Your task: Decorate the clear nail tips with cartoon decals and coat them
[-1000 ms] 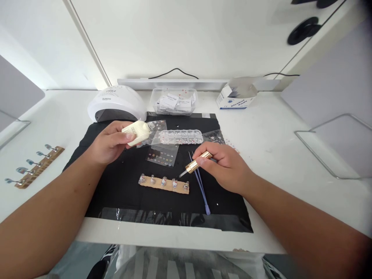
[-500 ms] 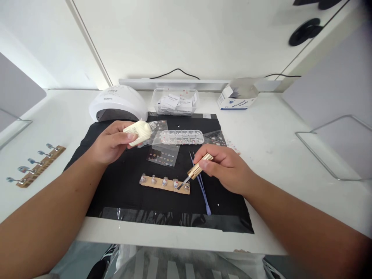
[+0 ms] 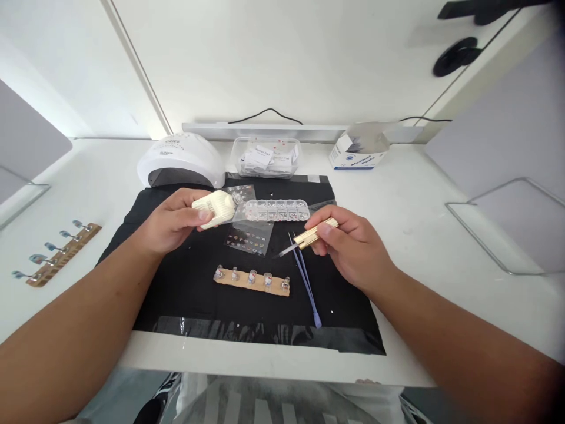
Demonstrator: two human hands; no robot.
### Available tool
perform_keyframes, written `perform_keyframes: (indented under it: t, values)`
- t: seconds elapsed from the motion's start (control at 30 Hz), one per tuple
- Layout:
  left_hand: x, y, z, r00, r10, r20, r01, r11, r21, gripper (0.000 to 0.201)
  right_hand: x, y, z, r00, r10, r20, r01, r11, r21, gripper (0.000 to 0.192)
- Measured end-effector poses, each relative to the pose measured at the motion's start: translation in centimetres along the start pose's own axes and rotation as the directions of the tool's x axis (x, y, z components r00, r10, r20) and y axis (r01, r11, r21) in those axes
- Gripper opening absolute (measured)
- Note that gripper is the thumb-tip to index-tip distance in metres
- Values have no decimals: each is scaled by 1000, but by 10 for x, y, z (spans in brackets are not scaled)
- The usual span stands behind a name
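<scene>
My left hand (image 3: 173, 221) holds a cream ribbed bottle (image 3: 216, 208) on its side above the black mat (image 3: 176, 306). My right hand (image 3: 348, 244) grips a gold-handled brush (image 3: 314, 233); its thin tip (image 3: 285, 252) points left, lifted above the mat. Below both hands lies a tan strip (image 3: 251, 281) carrying several small nail tips. Blue tweezers (image 3: 305, 281) lie just right of that strip. A clear sticker sheet (image 3: 248, 238) and a clear compartment box of tiny gems (image 3: 277, 210) sit between my hands.
A white nail lamp (image 3: 180, 160) stands at the back left. Behind the mat are a clear tub of pads (image 3: 267, 157) and a white-and-blue box (image 3: 359, 154). A second strip with nail tips (image 3: 55, 253) lies far left. Wire stands (image 3: 498, 235) flank both sides.
My right hand has lifted the brush away from the strip's right end and drawn it up and to the right. The left hand with the bottle has stayed almost still.
</scene>
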State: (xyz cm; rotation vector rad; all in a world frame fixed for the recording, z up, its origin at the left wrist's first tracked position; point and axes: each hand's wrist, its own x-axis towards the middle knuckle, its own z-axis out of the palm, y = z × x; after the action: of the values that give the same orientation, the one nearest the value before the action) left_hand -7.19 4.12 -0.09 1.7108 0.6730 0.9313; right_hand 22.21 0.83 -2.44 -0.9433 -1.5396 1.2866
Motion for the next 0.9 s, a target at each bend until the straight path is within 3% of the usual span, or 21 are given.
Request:
perform_keyframes:
  t: [0.13,0.27,0.5,0.7,0.9]
  values:
    - [-5,8,8,995,-17,99,14,999,30,39,-5,-8,7,985,-69,-156,90,987,133,16]
    - [-8,11,16,980,-28,199,14,997,70,33,-9,-11,11,966,-113,-230,142,983,112,17]
    - [-8,11,21,970,-60,235,35,993,111,30,-9,-10,13,971,-68,-228,98,988,121,20]
    - [-7,12,26,951,-128,280,100,989,112,27,-8,-11,17,973,-92,-213,126,980,154,19]
    - [-7,10,26,947,-119,298,86,989,123,26,-12,-12,18,974,-112,-195,130,988,86,14]
